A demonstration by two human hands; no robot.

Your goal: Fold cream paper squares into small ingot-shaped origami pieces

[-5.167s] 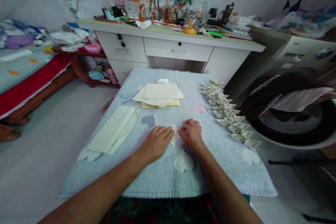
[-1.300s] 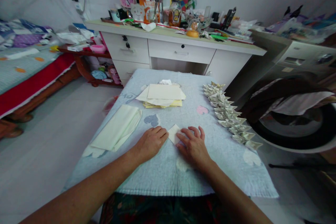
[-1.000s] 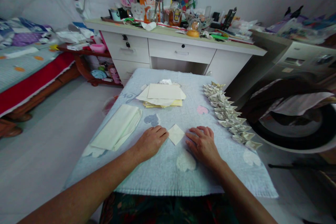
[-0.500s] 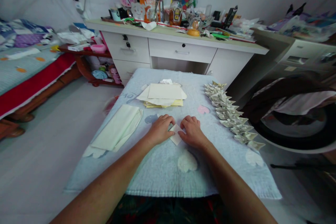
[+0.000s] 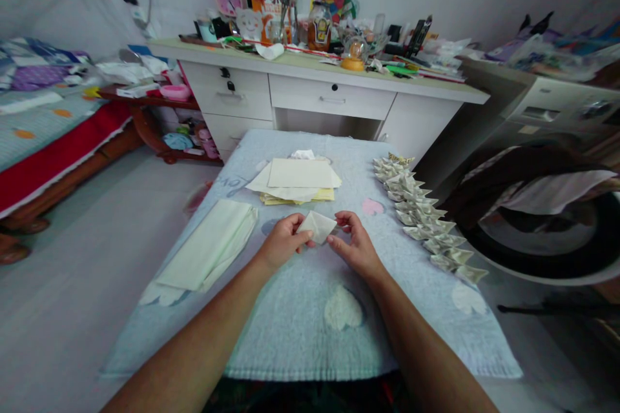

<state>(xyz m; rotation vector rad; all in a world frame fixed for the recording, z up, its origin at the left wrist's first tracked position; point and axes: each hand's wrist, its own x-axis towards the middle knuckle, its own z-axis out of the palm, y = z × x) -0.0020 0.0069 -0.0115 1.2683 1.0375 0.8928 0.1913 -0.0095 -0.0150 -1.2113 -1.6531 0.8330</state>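
Observation:
A small piece of folded paper (image 5: 320, 224), pale and diamond-shaped with creases meeting near its middle, is held up over the cloth-covered table. My left hand (image 5: 285, 239) pinches its left side, thumb in front and fingers behind. At the right corner of the paper is my right hand (image 5: 357, 246), its thumb and fingers apart around that corner; whether they touch it I cannot tell. Just beyond my hands lies a stack of paper sheets (image 5: 298, 173), white on top and yellow below. Rows of folded paper boats (image 5: 419, 210) stand along the table's right side.
A large folded pale sheet (image 5: 208, 245) lies on the left of the table (image 5: 290, 335). Behind stands a cluttered white desk (image 5: 334, 100) with drawers. To the right is a washing machine (image 5: 537, 103) with its door open; a bed (image 5: 53, 122) is at far left.
The folded paper has been lifted off the cloth and turned to show a creased face. My right hand has loosened and spread its fingers. The view has shifted slightly.

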